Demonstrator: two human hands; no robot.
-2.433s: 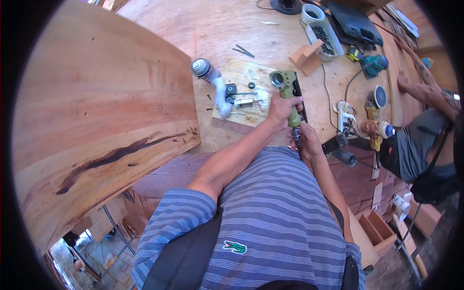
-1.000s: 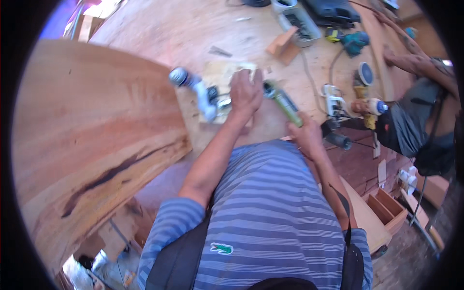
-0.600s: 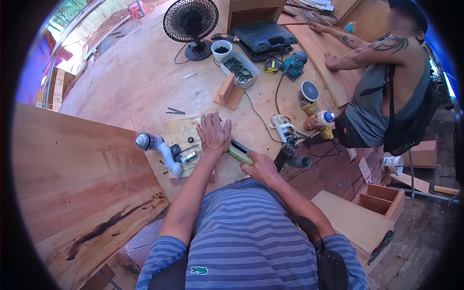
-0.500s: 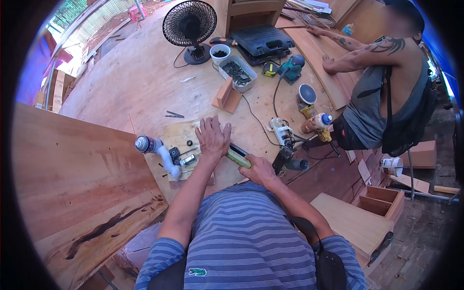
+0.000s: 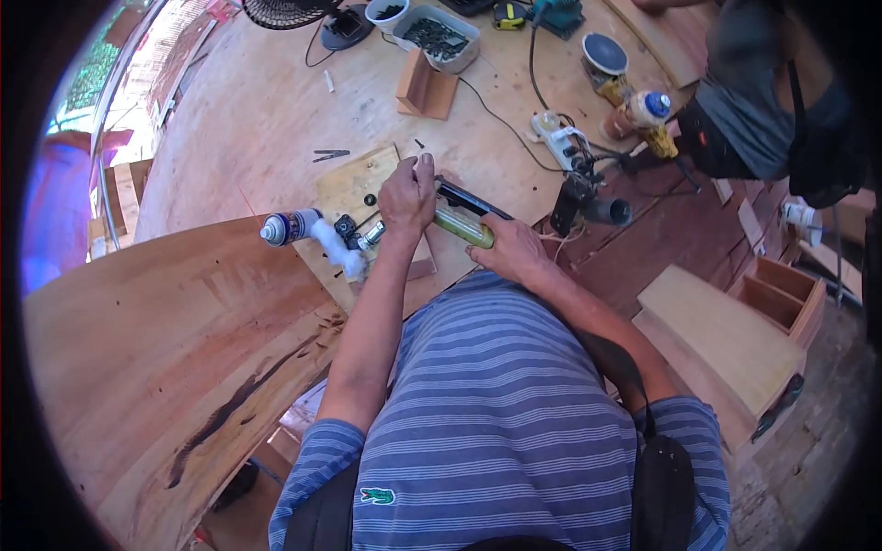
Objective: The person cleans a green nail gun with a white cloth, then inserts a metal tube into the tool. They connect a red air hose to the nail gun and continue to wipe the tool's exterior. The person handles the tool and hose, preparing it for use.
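My right hand (image 5: 511,244) is wrapped round one end of a long green-and-black tool (image 5: 457,227), a green rounded body with a black bar alongside. My left hand (image 5: 407,196) is closed at the tool's other end, which it hides. Beneath lies a pale wooden board (image 5: 367,172). Beside my left hand are a silver cylindrical part (image 5: 371,236), a small black part (image 5: 345,227), a black round cap (image 5: 370,199) and white fluffy wadding (image 5: 329,242). A spray can (image 5: 286,229) lies left of these.
A large wooden panel (image 5: 175,321) stands left. Beyond my hands are an L-shaped wood piece (image 5: 427,89), a tub of dark pieces (image 5: 439,39) and a fan (image 5: 345,28). At right are a power strip (image 5: 558,140), a bottle (image 5: 643,110) and a co-worker (image 5: 749,110).
My left hand was spread flat over the tool's end; now its fingers are curled in. The right hand keeps its hold. The view has tilted down, so the tabletop things sit higher.
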